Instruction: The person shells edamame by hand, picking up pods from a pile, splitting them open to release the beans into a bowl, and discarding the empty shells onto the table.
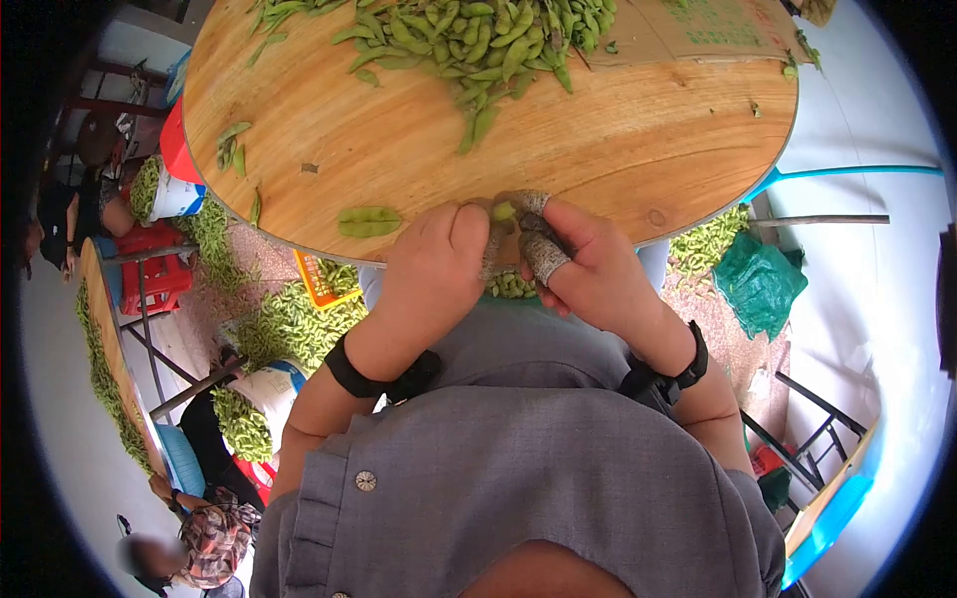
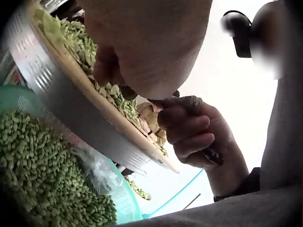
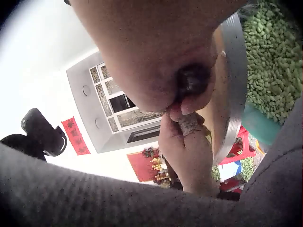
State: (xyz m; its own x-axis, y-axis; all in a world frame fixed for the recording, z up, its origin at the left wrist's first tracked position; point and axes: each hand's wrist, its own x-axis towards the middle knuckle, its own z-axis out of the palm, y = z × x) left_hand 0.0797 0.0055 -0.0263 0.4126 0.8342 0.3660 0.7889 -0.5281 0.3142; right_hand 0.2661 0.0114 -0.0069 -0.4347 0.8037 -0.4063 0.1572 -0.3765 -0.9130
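In the head view my left hand (image 1: 439, 259) and right hand (image 1: 593, 249) meet at the near edge of the round wooden table (image 1: 588, 130). A small green soybean pod (image 1: 504, 211) shows at the left fingertips, pinched there. Grey speckled covers (image 1: 545, 257) wrap some fingers of both hands. The right fingers are curled round a dark object (image 3: 193, 79), mostly hidden in the palm; I cannot tell its kind. A whole soybean pod (image 1: 369, 221) lies left of the hands, and a pile of pods (image 1: 478, 40) sits at the far side.
Below the table edge stands a green basin (image 2: 128, 203) full of shelled beans. Flattened cardboard (image 1: 688, 35) lies at the far right of the tabletop. White buckets (image 1: 271, 394), an orange basket (image 1: 317, 284) and loose pods are on the floor at left. Another person (image 1: 214, 543) sits at lower left.
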